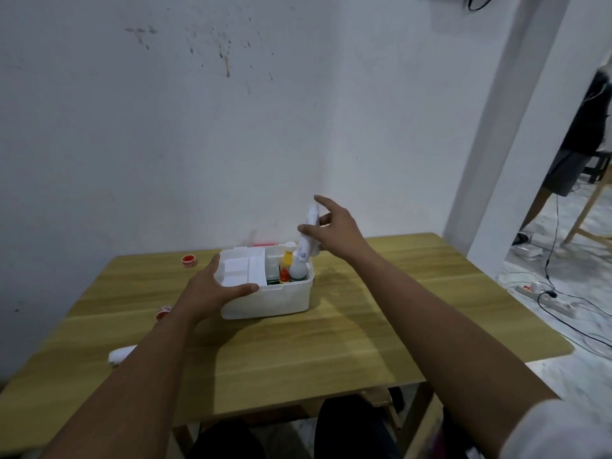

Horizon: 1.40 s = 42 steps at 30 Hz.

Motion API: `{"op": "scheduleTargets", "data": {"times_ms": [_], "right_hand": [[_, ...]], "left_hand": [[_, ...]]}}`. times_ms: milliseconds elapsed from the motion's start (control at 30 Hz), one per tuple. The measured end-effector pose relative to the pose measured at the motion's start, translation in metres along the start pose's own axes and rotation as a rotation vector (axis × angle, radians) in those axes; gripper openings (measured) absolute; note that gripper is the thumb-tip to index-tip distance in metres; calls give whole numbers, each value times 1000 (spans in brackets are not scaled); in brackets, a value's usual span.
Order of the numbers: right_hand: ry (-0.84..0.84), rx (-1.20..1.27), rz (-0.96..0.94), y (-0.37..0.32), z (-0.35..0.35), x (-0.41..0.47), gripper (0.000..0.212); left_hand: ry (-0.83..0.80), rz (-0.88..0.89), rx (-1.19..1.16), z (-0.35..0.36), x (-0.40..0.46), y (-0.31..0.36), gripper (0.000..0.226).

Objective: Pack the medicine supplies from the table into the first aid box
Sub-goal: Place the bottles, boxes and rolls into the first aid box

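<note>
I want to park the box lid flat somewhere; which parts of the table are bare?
The wooden table is bare right of the white box and along the near edge. Left is crowded: red caps and a white roll.

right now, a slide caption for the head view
Left hand steadies first aid box; right hand lowers white tube in.

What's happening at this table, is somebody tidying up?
A person is packing medicine into a white first aid box on a wooden table. The left hand steadies the box's near left corner, while the right hand holds a white tube upright over the right side, where a few bottles already stand. Two small red-lidded jars and a white roll lie on the table.
</note>
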State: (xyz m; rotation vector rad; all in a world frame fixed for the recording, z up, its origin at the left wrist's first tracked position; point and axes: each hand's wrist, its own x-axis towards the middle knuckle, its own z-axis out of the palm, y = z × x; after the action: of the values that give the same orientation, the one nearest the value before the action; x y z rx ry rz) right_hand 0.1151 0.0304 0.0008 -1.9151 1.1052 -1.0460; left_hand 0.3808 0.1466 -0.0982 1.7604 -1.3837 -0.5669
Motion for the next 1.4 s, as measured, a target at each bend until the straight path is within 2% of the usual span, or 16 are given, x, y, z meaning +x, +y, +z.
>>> {"op": "scheduleTargets", "data": {"times_ms": [167,267,433,533,667,767,933,1133,1267,1333,1400], "right_hand": [[52,-30,-84,7,28,-23,63],[72,-31,-127,19,42,-37,60],[108,-221,-281,39,56,-58,61],[158,-201,-325,45,59,-62,59],[209,-144,-314,47,61,-64,50],[217,-156,-288,52,63,-66,46],[168,-168,-261,51,58,-60,59],[185,-414,-451,64,61,-66,29],[124,-410,-427,59,55,-57,45],[74,-353,-403,54,48,-45,61],[4,-276,-334,48,42,-35,81]], "left_hand": [[-4,-6,-3,-1,2,-2,121],[-3,-16,5,-1,2,-3,123],[3,-32,26,-1,4,-5,130],[11,-37,31,-1,4,-5,131],[1,-7,20,0,3,-3,119],[0,-8,25,-1,2,-2,121],[-4,-17,51,-1,4,-3,122],[-19,-47,64,-1,7,-5,137],[-27,-51,32,-4,2,1,128],[-66,-38,-9,-9,-3,8,118],[-31,-84,-59,-18,-9,13,120]]}}
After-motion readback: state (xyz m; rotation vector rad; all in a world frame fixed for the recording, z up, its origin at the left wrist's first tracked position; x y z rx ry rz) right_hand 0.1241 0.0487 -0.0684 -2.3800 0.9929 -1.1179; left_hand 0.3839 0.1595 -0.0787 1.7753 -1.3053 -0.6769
